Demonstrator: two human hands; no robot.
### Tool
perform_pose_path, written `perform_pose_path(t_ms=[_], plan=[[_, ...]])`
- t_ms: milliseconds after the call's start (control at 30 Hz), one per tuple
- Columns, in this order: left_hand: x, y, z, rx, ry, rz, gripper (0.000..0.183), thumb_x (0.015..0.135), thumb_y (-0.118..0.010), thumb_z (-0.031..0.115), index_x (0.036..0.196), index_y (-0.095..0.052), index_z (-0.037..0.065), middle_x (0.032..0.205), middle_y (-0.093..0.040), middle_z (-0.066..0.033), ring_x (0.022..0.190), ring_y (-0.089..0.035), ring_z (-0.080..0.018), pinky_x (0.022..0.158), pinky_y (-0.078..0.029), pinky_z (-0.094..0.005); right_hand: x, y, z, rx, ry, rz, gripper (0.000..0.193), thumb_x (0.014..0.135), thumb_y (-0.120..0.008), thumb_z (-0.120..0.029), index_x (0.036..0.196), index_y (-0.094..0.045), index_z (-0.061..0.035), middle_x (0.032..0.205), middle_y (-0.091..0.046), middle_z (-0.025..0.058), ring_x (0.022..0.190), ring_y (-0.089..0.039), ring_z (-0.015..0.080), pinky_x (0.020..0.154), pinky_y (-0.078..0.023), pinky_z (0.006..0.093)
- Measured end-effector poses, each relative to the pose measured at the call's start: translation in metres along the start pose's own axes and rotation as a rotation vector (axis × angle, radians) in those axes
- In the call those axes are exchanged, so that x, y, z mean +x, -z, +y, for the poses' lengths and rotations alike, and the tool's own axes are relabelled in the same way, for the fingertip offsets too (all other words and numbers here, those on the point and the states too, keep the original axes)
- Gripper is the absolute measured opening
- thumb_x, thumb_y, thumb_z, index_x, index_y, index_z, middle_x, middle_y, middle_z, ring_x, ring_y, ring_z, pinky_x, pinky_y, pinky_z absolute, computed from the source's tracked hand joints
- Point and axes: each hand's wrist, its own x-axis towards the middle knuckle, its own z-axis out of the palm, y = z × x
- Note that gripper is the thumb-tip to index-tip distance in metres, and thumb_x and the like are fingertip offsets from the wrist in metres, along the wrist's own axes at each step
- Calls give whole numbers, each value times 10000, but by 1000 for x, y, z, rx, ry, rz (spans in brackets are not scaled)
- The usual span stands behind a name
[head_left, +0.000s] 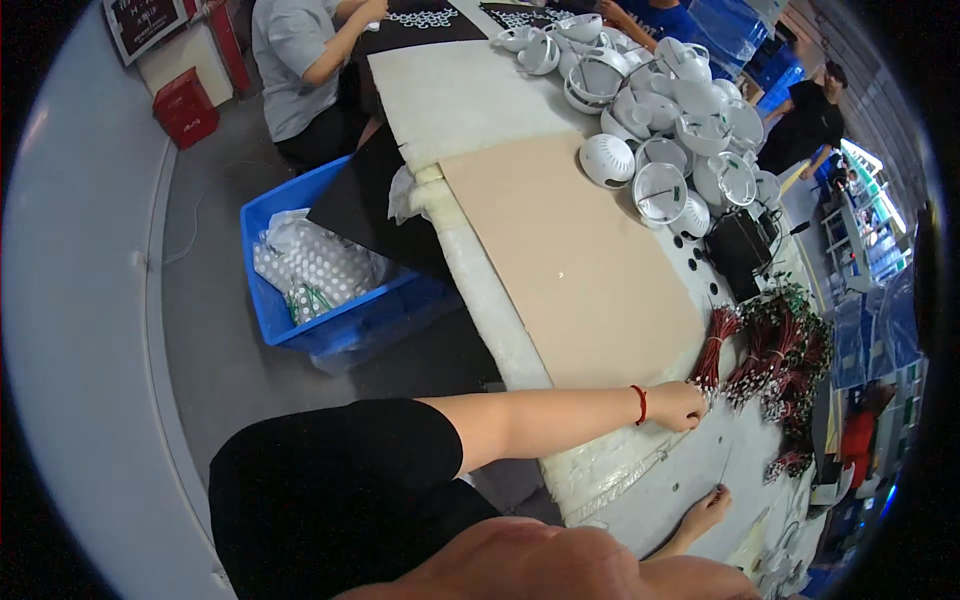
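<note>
My left hand, with a red bracelet on its wrist, reaches across the table. Its fingers are curled together at the lower end of a bundle of red wires with pale tips; what they hold, if anything, is hidden. Closer to me, my right hand has its fingertips pinched together above the white table surface. A thin dark line rises from near those fingertips, too fine to name. More bundles of red and dark green wires lie to the right of the first one.
A beige board covers the middle of the padded table. White dome-shaped housings are piled beyond it, near a black box and small black discs. A blue bin with dotted material stands at left. A co-worker in grey sits at the far left.
</note>
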Motion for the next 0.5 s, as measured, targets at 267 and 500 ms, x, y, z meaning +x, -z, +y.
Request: perform_pose_path(t_ms=[267,500], plan=[[3,4,-5,-45,17,11,155,739,-525,155,735,-630,39,677,-608,-151,640,-580,-322,624,-448,-425,5,2,-27,63,30,161,210,883,-477,-52,1063,-536,39,951,-561,187,839,-539,319,747,-438,372],[-1,-1,2,-63,65,7,148,750,-545,165,736,-624,41,709,-608,-159,677,-579,-341,626,-443,-438,-3,3,-7,5,75,-2,177,894,-502,-77,1017,-569,31,904,-560,157,816,-551,274,695,-440,353]])
